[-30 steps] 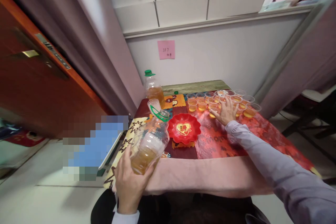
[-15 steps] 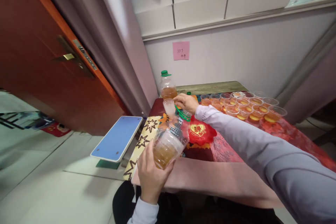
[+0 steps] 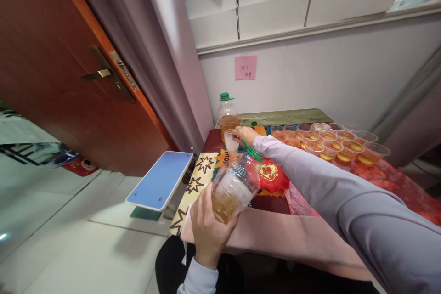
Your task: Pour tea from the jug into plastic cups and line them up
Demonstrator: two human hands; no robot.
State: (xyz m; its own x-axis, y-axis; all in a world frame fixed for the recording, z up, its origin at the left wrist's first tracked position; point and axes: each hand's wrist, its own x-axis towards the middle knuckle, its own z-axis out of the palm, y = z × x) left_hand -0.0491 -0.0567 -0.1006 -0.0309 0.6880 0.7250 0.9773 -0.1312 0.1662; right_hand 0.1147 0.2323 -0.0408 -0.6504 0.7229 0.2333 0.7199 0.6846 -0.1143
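Note:
My left hand [image 3: 211, 229] is wrapped round the lower part of a clear plastic bottle [image 3: 237, 186]. The bottle leans to the right over the near table edge, with amber liquid low inside and a green ring handle [image 3: 254, 152] at its uncapped-looking neck. Beyond it, my right hand [image 3: 245, 135] has its fingers pinched at the rim of a stack of clear plastic cups [image 3: 231, 143]. How many cups it grips is unclear. Just behind the stack stands a second bottle [image 3: 228, 117] of amber liquid with a green cap.
Several plastic cups [image 3: 327, 140] of amber drink stand in rows on the table's right side. A red heart-patterned packet [image 3: 270, 172] lies under my right forearm. A loose green cap [image 3: 254, 124] sits at the back. A blue-topped stool [image 3: 160, 181] stands left.
My right hand has moved from beside the cup stack onto its rim. My left hand still holds the tilted bottle. The whole view has shifted slightly.

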